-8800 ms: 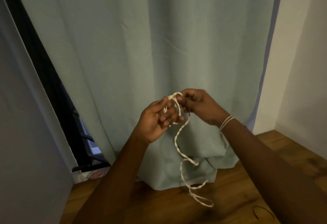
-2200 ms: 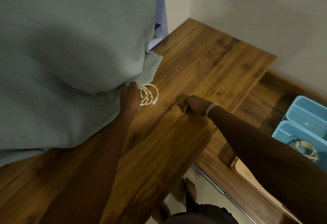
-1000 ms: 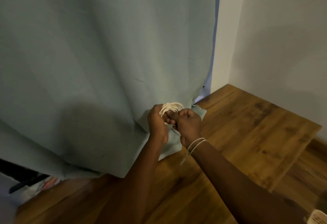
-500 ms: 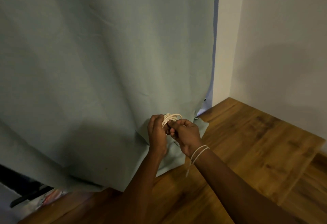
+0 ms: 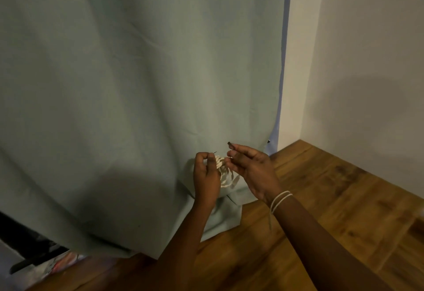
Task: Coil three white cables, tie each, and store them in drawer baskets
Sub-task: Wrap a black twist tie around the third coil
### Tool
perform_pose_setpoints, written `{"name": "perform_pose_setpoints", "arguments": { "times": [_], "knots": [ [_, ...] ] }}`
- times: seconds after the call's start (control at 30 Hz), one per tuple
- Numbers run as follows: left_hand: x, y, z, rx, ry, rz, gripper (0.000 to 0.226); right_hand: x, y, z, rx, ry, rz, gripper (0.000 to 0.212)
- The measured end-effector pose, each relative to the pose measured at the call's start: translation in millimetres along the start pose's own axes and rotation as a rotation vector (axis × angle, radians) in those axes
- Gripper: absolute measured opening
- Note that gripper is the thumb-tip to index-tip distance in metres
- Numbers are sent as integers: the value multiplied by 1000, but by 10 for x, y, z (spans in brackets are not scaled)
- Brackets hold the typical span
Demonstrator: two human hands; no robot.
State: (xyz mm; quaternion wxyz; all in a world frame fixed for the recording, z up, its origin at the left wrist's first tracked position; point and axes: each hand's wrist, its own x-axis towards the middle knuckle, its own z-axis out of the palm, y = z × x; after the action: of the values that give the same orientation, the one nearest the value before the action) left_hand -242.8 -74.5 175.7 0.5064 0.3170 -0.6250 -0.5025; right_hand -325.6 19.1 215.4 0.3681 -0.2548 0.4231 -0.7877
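Fingers [image 5: 210, 157] of the left hand [image 5: 206, 176] and right hand [image 5: 250, 169] pinch a coiled white cable [image 5: 223, 171] above a wooden counter [image 5: 332, 210], against a pale green curtain [image 5: 137, 84] beside a bare wall [image 5: 367, 61]

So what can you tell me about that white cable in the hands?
The white cable is thin, off-white and wound into a small bundle of loops. It hangs in the air between the left hand and right hand, in front of the grey-green curtain. Fingers of both hands pinch its top; the lower loops dangle. Its ends are hidden.
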Motion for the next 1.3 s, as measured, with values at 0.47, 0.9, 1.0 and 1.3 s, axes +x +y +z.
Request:
{"name": "perform_pose_setpoints", "arguments": {
  "times": [0.47,0.9,1.0,1.3],
  "knots": [
    [-38,262,-79,15,-193,127,17,72,-88,-76,-267,-69,-113,20],
    [-29,416,-96,132,-66,207,18,81,-157,-50,-560,-63,-347,14],
    [-46,441,-95,160,-59,235,16,70,-197,-30,-529,-108,-329,16],
    [-87,549,-75,187,-78,244,6,40,-247,25,-492,-93,-325,15]
  ]
}}
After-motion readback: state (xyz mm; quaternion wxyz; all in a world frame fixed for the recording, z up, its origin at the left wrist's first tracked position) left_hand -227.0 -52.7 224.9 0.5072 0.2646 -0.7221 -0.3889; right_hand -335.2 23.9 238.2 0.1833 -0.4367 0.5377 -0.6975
